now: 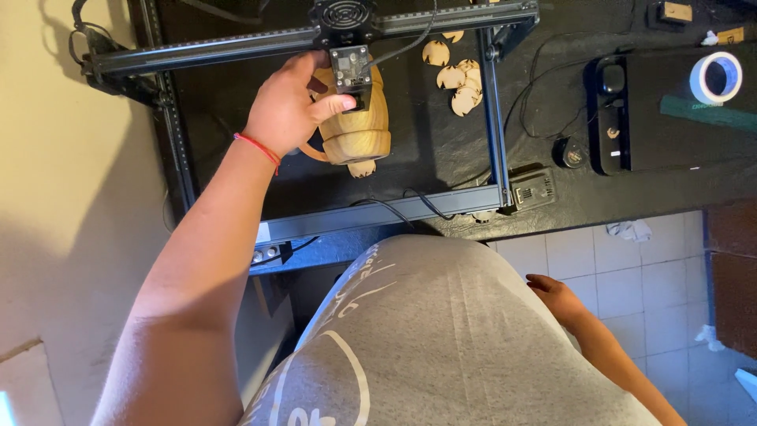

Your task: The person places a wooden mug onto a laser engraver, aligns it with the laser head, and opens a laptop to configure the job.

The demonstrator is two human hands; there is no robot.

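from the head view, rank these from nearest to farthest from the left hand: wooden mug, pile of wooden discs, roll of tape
1. wooden mug: under the left hand, touching it, beneath the machine's head.
2. pile of wooden discs: to the right of the mug, inside the metal frame.
3. roll of tape: far right, outside the frame.
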